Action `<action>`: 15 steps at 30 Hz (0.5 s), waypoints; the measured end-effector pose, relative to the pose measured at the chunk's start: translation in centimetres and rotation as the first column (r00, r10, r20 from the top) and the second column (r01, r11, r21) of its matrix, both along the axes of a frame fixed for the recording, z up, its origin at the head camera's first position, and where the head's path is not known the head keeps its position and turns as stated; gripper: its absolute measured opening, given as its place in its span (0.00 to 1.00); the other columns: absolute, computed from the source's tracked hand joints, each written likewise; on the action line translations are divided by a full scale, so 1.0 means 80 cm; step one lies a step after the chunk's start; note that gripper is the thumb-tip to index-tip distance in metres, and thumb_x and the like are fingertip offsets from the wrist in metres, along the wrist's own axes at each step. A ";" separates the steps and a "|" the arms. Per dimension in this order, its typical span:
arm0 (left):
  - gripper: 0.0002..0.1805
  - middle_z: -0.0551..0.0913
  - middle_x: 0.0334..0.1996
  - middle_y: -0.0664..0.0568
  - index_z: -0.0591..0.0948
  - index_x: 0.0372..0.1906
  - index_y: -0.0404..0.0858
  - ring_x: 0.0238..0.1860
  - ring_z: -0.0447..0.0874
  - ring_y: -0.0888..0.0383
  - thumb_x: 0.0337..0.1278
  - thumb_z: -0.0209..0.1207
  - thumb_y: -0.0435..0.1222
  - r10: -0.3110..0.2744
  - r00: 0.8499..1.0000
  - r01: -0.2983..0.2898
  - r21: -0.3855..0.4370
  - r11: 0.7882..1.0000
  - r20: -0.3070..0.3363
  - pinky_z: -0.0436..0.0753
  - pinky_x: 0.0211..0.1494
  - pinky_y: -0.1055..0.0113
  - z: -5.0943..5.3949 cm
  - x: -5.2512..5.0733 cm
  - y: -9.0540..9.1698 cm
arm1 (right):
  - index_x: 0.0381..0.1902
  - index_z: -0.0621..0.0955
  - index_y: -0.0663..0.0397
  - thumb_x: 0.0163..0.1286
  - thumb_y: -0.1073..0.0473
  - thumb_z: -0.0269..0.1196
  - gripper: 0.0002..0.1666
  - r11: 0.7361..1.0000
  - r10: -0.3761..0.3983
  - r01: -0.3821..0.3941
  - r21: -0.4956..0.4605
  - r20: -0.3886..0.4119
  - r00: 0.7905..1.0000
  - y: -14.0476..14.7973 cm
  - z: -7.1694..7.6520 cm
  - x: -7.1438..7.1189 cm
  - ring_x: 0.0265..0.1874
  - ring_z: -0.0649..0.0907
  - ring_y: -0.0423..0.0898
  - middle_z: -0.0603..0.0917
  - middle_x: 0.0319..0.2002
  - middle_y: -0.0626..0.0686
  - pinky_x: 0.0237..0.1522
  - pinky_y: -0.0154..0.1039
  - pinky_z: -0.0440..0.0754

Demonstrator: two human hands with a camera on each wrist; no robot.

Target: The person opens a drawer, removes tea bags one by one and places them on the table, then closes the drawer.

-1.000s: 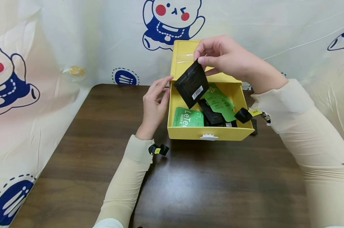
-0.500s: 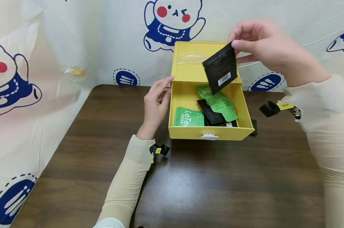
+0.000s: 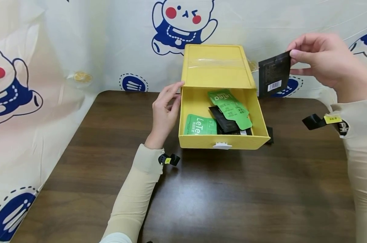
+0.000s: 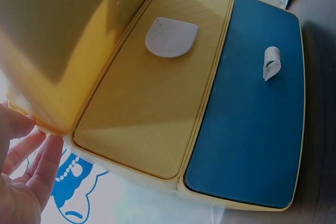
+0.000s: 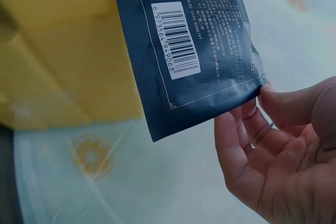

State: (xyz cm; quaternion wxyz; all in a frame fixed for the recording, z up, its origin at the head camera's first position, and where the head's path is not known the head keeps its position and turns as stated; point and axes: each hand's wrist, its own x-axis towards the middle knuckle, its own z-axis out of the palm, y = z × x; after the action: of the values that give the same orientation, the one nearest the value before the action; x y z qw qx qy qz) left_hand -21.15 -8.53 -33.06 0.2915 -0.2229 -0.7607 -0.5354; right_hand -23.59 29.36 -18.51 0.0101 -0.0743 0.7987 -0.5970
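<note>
My right hand [image 3: 329, 64] pinches a black sachet [image 3: 274, 75] by its edge, thumb against fingers, to the right of the yellow drawer box [image 3: 215, 65]. In the right wrist view the sachet [image 5: 184, 45] shows a white barcode label and small print. At the left side of the yellow box, my left hand [image 3: 166, 113] touches its edge near the top of the pulled-out drawer [image 3: 191, 104]. Inside that drawer lie green LeTea packets [image 3: 201, 125] and black sachets [image 3: 224, 121], partly overlapping. The left wrist view shows my left fingers [image 4: 44, 169] at the drawer's corner.
Below the open drawer are a yellow drawer front [image 4: 142, 98] with a white pull and a blue one [image 4: 252, 103]. A black packet [image 3: 270, 135] sits right of the box, partly hidden. The brown table [image 3: 226, 195] meets a printed curtain [image 3: 110, 44].
My right hand has carried the black sachet from above the drawer rightward, past the box's right side. My left hand has stayed at the box's left edge.
</note>
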 end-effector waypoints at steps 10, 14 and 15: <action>0.19 0.80 0.57 0.43 0.80 0.62 0.40 0.46 0.86 0.51 0.68 0.57 0.30 0.000 1.000 0.000 0.003 1.000 0.006 0.90 0.43 0.60 0.000 0.000 0.000 | 0.39 0.83 0.52 0.68 0.62 0.63 0.03 0.982 0.031 0.014 -0.187 0.233 0.972 0.062 -0.072 -0.018 0.32 0.78 0.40 0.80 0.31 0.46 0.31 0.33 0.87; 0.19 0.80 0.57 0.43 0.80 0.62 0.40 0.46 0.86 0.51 0.68 0.57 0.29 -0.003 1.000 0.003 0.004 1.000 0.009 0.90 0.43 0.59 0.000 0.001 0.000 | 0.37 0.83 0.45 0.72 0.62 0.60 0.07 0.996 0.019 0.009 -0.090 0.298 0.954 0.078 -0.110 -0.019 0.31 0.79 0.38 0.81 0.31 0.43 0.34 0.32 0.88; 0.20 0.80 0.57 0.43 0.80 0.62 0.40 0.46 0.86 0.51 0.67 0.57 0.29 -0.003 1.000 0.003 0.005 1.000 0.010 0.90 0.43 0.59 0.001 0.001 -0.001 | 0.36 0.83 0.41 0.73 0.61 0.59 0.09 0.999 0.008 0.004 -0.036 0.307 0.952 0.080 -0.120 -0.018 0.32 0.79 0.37 0.81 0.31 0.41 0.36 0.32 0.88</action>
State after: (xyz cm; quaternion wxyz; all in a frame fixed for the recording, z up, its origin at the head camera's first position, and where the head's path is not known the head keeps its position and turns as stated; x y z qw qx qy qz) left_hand -21.06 -8.58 -33.02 0.2875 -0.2207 -0.7604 -0.5389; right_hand -25.03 35.77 -28.08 0.1333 0.0183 0.7764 -0.6157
